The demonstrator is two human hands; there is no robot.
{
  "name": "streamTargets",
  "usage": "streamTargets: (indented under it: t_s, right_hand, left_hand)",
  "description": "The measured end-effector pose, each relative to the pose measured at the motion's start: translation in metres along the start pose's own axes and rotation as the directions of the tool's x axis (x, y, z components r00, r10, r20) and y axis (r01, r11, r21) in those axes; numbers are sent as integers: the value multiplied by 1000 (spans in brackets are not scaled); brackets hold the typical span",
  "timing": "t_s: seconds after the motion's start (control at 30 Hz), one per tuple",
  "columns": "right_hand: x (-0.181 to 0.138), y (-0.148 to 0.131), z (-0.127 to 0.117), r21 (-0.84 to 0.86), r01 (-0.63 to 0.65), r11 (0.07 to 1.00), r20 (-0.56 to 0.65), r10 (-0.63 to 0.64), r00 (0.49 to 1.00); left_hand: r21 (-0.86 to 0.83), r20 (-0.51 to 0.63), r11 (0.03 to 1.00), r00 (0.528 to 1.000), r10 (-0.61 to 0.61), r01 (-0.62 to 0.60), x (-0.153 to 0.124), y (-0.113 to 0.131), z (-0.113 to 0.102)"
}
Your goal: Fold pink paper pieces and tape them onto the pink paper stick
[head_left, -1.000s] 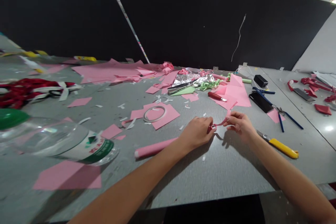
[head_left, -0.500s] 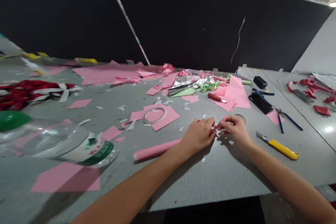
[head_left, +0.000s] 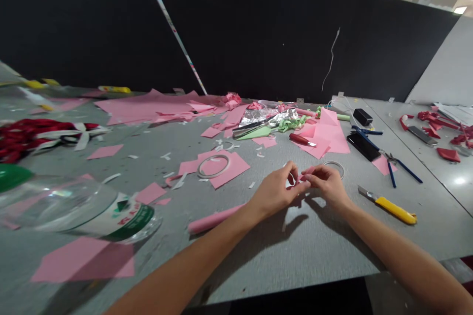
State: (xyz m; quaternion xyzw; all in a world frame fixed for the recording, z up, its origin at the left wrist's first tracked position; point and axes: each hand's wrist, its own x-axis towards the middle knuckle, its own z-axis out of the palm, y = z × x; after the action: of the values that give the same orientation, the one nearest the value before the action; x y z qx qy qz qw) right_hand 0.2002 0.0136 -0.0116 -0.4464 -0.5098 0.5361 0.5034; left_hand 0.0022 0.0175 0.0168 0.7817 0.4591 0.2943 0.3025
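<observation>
My left hand (head_left: 275, 191) and my right hand (head_left: 328, 186) meet just above the grey table, fingertips nearly touching. Between them is a small folded piece of pink paper (head_left: 306, 172), mostly hidden by the fingers. Both hands are closed in a pinch on it, the right from its far end. Right behind my right hand lies a grey ring (head_left: 337, 168), partly covered. A rolled pink paper tube (head_left: 212, 221) rests beside my left wrist, its right end hidden by the forearm.
A yellow utility knife (head_left: 395, 209) with its blade out lies to the right, near blue-handled pliers (head_left: 404, 170) and a black phone (head_left: 364, 145). A red-handled craft knife (head_left: 301, 139) is farther back. On the left lies a plastic bottle (head_left: 84, 206). A second ring (head_left: 199, 170) sits on pink paper.
Both hands have lifted slightly and the left fingers have opened into a looser curve, its thumb reaching toward the right fingertips. The view has shifted a little.
</observation>
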Motion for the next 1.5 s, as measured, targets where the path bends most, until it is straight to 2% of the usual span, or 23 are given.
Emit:
streamTargets:
  t_s: [0.1,0.23,0.3,0.5,0.67,0.9,1.03,1.1,1.2,1.3,1.37,1.43,1.5]
  right_hand:
    - [-1,-4,-1,9,56,998,-13,-56,998]
    - [-3,-9,-1,-18,113,993,19,-113,993]
    - [-3,-10,0,-23,127,992,39,-126,991]
    - [-3,-9,0,-49,178,983,73,-175,982]
    - [-5,-6,1,-90,163,983,98,-154,983]
    - [-6,-7,-1,-150,180,972,138,-160,977]
    - [-3,-7,-2,-124,180,976,120,-165,979]
    - [-2,-5,-3,-71,157,985,104,-149,983]
    - [-1,-2,-4,-2,107,994,110,-106,988]
    - [-1,0,-4,77,15,997,127,-25,992]
    - [-1,0,-3,128,-51,990,130,34,991]
    - [-2,0,-2,167,-96,981,127,75,989]
    - [-2,0,-2,180,-109,978,117,88,989]
  left_hand:
    - [-163,25,986,999,-39,42,9,-7,-11]
    - [-222,152,966,983,-99,132,18,-20,-13]
    - [-253,180,956,978,-106,150,20,-24,-10]
    - [-366,134,919,985,-105,147,20,-26,-6]
    - [-446,104,886,991,-87,125,19,-24,-5]
    - [-362,43,925,993,-110,118,18,-19,-8]
    - [-265,-82,960,990,-111,85,15,-15,-7]
    - [-201,-168,979,984,-52,18,11,-13,-6]
    - [-33,-248,987,958,145,-158,4,-14,-3]
    - [168,-216,920,898,384,-353,1,-20,0]
    - [267,-188,854,845,501,-447,1,-25,1]
    - [317,-187,810,804,564,-493,3,-28,1]
    - [301,-236,821,797,557,-485,4,-27,2]
